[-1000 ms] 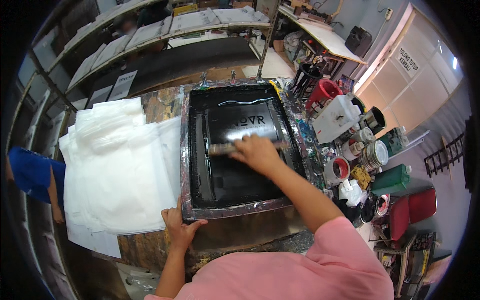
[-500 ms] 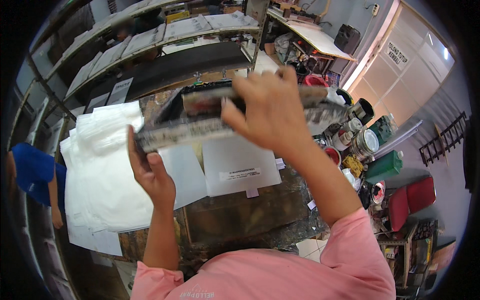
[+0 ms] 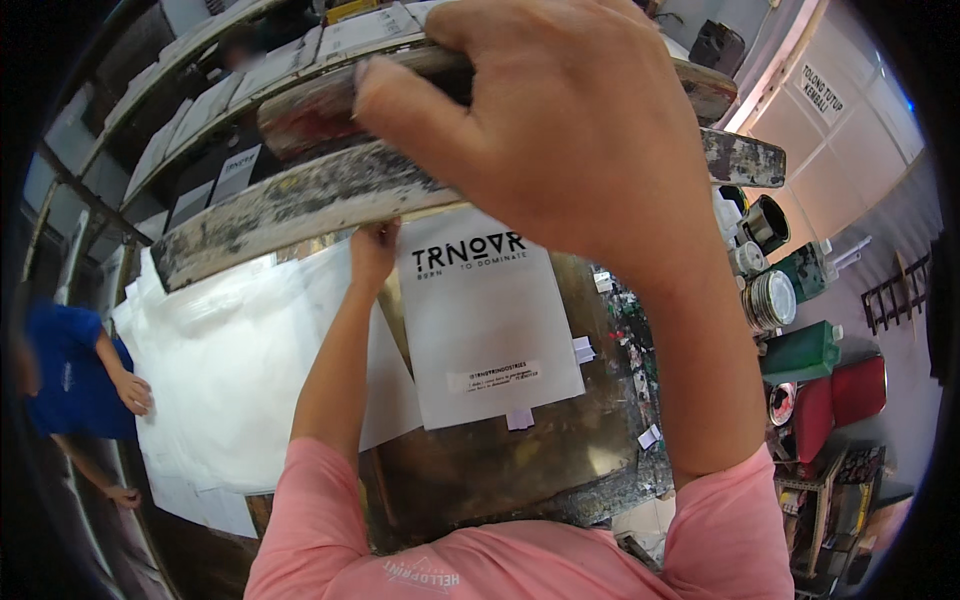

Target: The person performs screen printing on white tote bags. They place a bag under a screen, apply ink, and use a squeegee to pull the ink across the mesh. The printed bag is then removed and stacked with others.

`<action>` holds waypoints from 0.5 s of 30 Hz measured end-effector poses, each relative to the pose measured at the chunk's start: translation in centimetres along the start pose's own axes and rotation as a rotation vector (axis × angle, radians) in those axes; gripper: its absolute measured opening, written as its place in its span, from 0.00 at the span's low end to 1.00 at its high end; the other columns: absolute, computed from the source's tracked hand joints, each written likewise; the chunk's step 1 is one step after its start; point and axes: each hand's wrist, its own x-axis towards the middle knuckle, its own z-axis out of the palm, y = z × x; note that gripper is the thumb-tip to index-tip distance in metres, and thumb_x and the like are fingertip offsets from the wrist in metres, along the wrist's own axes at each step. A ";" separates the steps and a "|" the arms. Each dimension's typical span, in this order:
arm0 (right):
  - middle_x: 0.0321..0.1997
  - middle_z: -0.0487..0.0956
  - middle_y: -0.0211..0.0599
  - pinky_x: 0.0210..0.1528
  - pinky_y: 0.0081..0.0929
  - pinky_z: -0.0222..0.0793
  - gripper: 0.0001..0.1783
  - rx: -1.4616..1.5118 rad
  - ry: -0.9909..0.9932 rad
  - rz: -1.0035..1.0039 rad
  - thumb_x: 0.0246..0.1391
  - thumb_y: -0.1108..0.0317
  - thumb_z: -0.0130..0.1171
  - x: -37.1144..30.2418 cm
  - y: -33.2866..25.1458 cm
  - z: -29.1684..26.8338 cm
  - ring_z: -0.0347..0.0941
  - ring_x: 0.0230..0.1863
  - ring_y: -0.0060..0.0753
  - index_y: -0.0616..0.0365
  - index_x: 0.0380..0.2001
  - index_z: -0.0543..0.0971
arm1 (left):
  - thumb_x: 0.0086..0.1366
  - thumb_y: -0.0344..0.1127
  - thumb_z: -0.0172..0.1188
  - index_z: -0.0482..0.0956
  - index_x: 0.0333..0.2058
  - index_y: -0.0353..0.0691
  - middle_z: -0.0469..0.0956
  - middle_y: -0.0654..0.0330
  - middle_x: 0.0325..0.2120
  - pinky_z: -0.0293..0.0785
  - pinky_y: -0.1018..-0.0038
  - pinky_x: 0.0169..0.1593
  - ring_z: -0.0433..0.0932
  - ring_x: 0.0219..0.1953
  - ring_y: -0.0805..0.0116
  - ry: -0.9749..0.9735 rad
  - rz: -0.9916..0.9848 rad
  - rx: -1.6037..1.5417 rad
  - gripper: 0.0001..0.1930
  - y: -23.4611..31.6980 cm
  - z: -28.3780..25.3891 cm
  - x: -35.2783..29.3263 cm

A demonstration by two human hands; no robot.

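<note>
My right hand (image 3: 570,140) is raised close to the camera, its thumb and fingers wrapped round an ink-stained wooden squeegee (image 3: 300,118). Just below, the near bar of a screen printing frame (image 3: 270,205) stands lifted and tilted above the table; whether my right hand also bears its weight is hidden. Beneath that bar, my left hand (image 3: 374,248) is closed by the far left corner of a white printed sheet (image 3: 490,330). Its fingertips are partly covered, so what they pinch cannot be made out. Black lettering marks the sheet, which lies flat on the dark table.
White plastic-like sheets (image 3: 220,390) are piled at the left. Small paper tabs (image 3: 520,418) sit along the printed sheet's edges. At right stand ink tins (image 3: 770,300), a green jerrycan (image 3: 800,350) and a red chair (image 3: 850,405). A person in blue (image 3: 75,370) is at far left, before racks.
The frame and squeegee have risen toward me with my right hand. My left hand has gone from the frame's left edge to under it, by the sheet, whose upper lettering is now uncovered.
</note>
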 end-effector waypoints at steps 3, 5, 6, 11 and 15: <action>0.23 0.79 0.44 0.46 0.46 0.68 0.26 0.015 -0.028 0.013 0.65 0.46 0.56 0.0 0.1 -0.1 0.76 0.28 0.49 0.59 0.27 0.83 | 0.77 0.35 0.64 0.85 0.44 0.29 0.89 0.56 0.37 0.77 0.71 0.46 0.83 0.38 0.71 0.116 -0.006 -0.299 0.12 -0.2 -4.7 -0.6; 0.23 0.79 0.44 0.46 0.46 0.68 0.26 0.017 -0.063 0.038 0.65 0.46 0.56 -0.1 -0.1 -0.1 0.76 0.28 0.49 0.59 0.27 0.83 | 0.78 0.38 0.64 0.85 0.42 0.29 0.85 0.59 0.31 0.76 0.70 0.41 0.79 0.33 0.70 0.140 -0.163 -0.240 0.14 -0.9 -9.7 -2.7; 0.23 0.79 0.44 0.47 0.47 0.68 0.26 0.014 -0.065 0.052 0.65 0.46 0.56 -0.2 -0.3 0.0 0.76 0.29 0.49 0.59 0.27 0.84 | 0.77 0.39 0.65 0.85 0.38 0.30 0.82 0.62 0.28 0.73 0.71 0.37 0.75 0.31 0.73 0.226 -0.183 -0.148 0.14 -1.4 -12.1 -4.8; 0.30 0.84 0.49 0.47 0.46 0.67 0.23 0.028 0.071 -0.017 0.62 0.48 0.61 -2.3 -1.3 0.7 0.80 0.35 0.55 0.60 0.33 0.86 | 0.79 0.41 0.63 0.78 0.38 0.35 0.74 0.68 0.24 0.64 0.79 0.29 0.68 0.25 0.80 0.596 -0.465 -0.180 0.14 -6.6 -21.6 -23.2; 0.34 0.86 0.48 0.49 0.45 0.67 0.23 0.001 0.147 -0.054 0.62 0.49 0.62 -4.2 -1.3 1.5 0.81 0.38 0.53 0.62 0.38 0.87 | 0.80 0.42 0.63 0.77 0.38 0.35 0.72 0.69 0.23 0.64 0.78 0.28 0.68 0.25 0.80 0.833 -0.532 0.009 0.15 -9.6 -29.0 -33.3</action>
